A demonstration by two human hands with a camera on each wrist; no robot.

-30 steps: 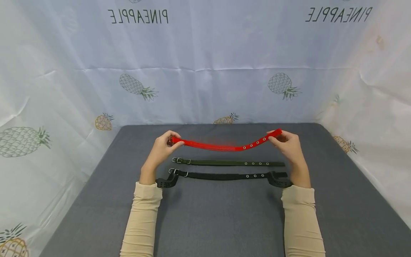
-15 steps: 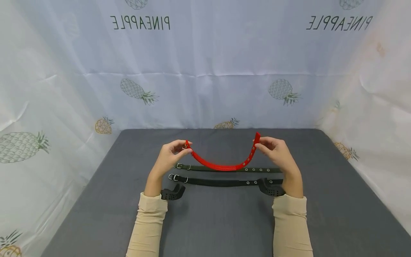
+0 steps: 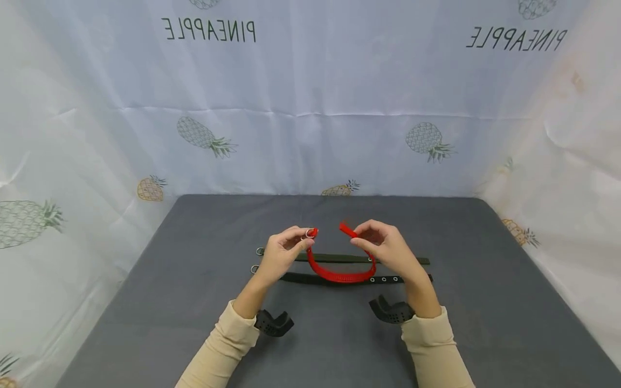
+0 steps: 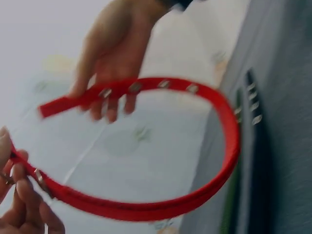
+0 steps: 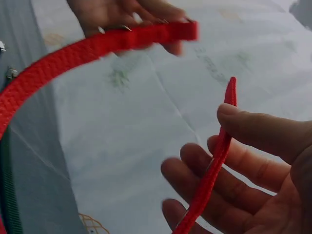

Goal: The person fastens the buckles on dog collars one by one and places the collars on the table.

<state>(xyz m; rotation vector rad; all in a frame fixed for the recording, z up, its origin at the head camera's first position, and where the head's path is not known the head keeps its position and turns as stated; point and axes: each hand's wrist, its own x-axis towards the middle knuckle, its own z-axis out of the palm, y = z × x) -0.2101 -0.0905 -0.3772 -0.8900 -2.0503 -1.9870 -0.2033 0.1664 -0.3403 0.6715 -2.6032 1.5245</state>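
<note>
A red pet collar [image 3: 342,277] hangs in a deep U between both hands, above two other collars. My left hand [image 3: 283,250] pinches its buckle end, where a metal ring shows at the fingertips. With thumb and forefinger my right hand [image 3: 385,248] holds the other end; the pointed tip sticks out past the thumb in the right wrist view. Metal eyelets line that end of the red collar [image 4: 146,84] in the left wrist view. Behind and below lie a green collar [image 3: 339,258] and a black collar [image 3: 310,278], both partly covered by the hands and the red one.
A grey table [image 3: 330,350] carries the two straight collars side by side. White curtain fabric [image 3: 310,151] printed with pineapples stands along the back and sides. Black wrist mounts [image 3: 274,323] jut inward from both wrists, low over the table.
Both hands have come toward each other and nearer the body. The red collar went from stretched nearly straight to a deep U, its two ends now close together.
</note>
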